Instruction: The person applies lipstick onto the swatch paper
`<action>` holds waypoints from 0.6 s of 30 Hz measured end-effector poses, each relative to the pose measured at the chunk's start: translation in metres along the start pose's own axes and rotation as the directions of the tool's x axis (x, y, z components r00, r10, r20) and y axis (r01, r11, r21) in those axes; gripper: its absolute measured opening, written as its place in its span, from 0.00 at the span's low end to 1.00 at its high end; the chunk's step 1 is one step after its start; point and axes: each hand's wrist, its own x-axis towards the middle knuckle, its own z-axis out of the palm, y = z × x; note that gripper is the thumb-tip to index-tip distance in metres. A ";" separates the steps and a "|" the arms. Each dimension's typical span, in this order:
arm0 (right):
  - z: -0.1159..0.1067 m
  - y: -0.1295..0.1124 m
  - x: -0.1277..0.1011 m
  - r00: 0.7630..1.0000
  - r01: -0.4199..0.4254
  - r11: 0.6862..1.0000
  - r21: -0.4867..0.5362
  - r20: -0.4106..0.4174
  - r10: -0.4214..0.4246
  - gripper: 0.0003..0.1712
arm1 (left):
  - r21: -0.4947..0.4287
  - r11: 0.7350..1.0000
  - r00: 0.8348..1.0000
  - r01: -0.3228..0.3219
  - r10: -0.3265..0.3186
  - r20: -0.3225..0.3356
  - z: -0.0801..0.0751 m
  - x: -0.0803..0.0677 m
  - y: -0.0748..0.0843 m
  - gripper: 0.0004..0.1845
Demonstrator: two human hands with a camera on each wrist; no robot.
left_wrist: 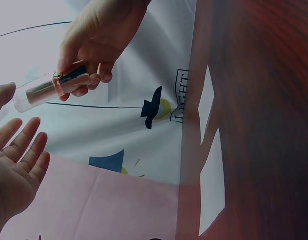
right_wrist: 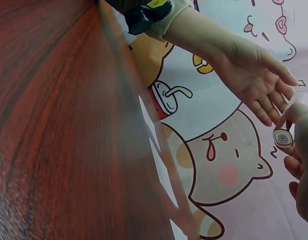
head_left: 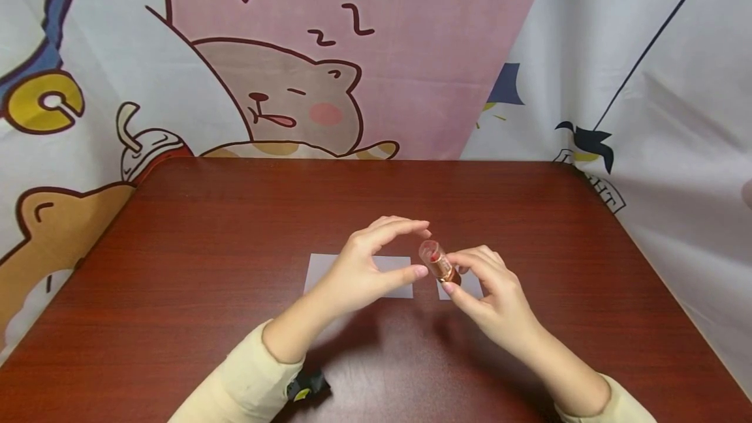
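A lipstick tube (head_left: 444,271) with a clear cap is raised above the table, tilted. Its base end is pinched between the thumb and fingers of my right hand (head_left: 496,299). Through the see-through cap (left_wrist: 23,98) the gold-toned middle shows. My left hand (head_left: 358,269) is spread just left of the capped end, thumb and fingers apart; in the left wrist view a gap shows between its fingers and the cap. From the right wrist the square base (right_wrist: 283,138) with a round label faces the camera.
White paper pieces lie flat on the reddish-brown table (head_left: 235,214): a wider one (head_left: 317,269) behind my left hand, a smaller one (head_left: 472,284) under my right. A cartoon-printed curtain (head_left: 440,31) hangs behind the table. A dark device (head_left: 308,386) sits by my left sleeve.
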 end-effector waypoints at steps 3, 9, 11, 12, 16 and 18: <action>0.001 0.000 -0.001 1.000 0.000 1.000 -0.009 0.008 0.001 0.22 | -0.008 1.000 1.000 0.011 -0.011 0.005 0.002 -0.001 -0.001 0.26; 0.001 0.000 -0.001 1.000 -0.004 1.000 -0.013 0.019 0.004 0.22 | -0.035 0.999 1.000 0.015 -0.015 0.008 0.004 -0.002 -0.004 0.22; 0.001 0.000 -0.001 1.000 -0.004 1.000 -0.011 0.022 0.004 0.21 | -0.046 0.999 1.000 0.014 -0.014 0.005 0.005 -0.003 -0.004 0.20; 0.001 0.000 -0.001 1.000 -0.004 1.000 -0.010 0.023 0.004 0.21 | -0.050 0.999 1.000 0.015 -0.015 0.003 0.005 -0.003 -0.004 0.19; 0.001 -0.002 0.000 1.000 -0.003 1.000 -0.003 0.028 0.004 0.21 | -0.063 0.998 1.000 0.021 -0.021 -0.006 0.006 -0.003 -0.005 0.16; 0.001 -0.003 0.001 1.000 -0.005 1.000 0.003 0.025 0.005 0.21 | -0.069 0.997 0.999 0.031 -0.032 -0.014 0.006 -0.003 -0.006 0.16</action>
